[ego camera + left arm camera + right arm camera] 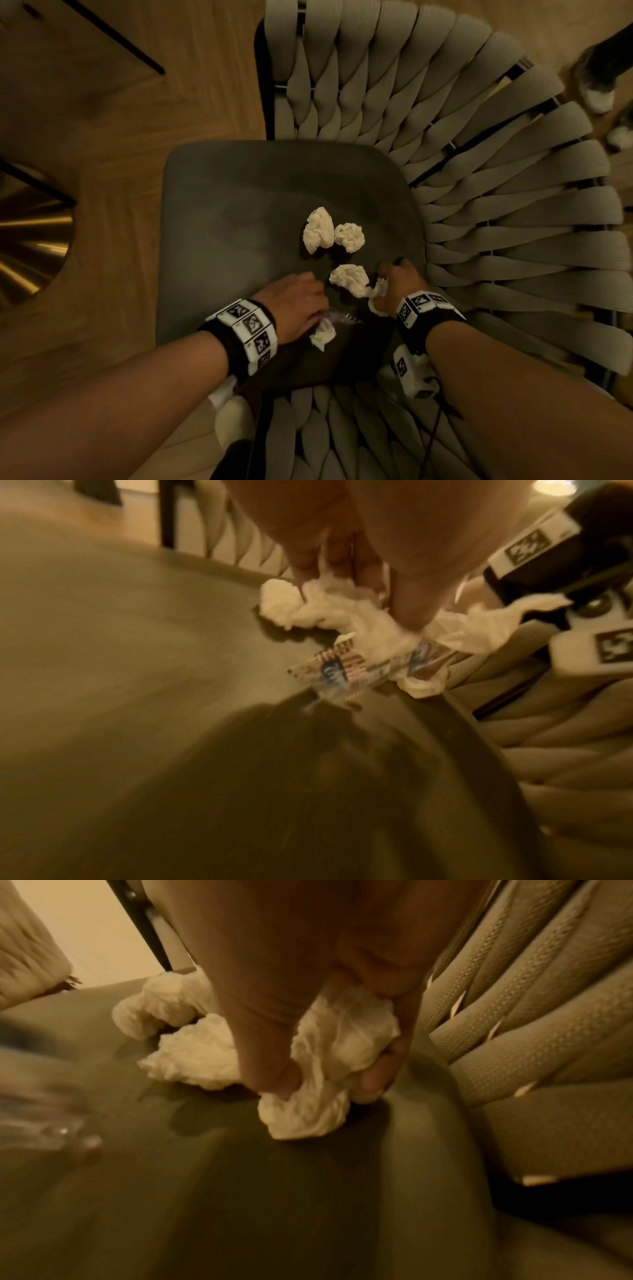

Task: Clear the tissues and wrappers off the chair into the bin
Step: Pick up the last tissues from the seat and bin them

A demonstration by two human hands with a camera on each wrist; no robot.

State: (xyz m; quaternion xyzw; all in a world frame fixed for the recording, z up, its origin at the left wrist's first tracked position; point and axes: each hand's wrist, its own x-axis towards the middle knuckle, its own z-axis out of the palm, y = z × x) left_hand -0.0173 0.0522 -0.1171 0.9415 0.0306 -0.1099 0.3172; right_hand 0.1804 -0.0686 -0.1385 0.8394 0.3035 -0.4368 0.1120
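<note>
Dark seat cushion (239,222) of woven chair: three crumpled tissues (318,231) loose mid-seat; right hand (399,284) fingers curled, clutching one tissue (329,1053); left hand (294,305) pinching tissue and wrapper (342,666) together, gathered for binning

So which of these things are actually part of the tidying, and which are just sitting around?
Part of the job:
- left hand, holding a tissue and a wrapper
- right hand, gripping a tissue
- three loose tissues on the chair

Just around:
- brass table base
- animal paws
</note>
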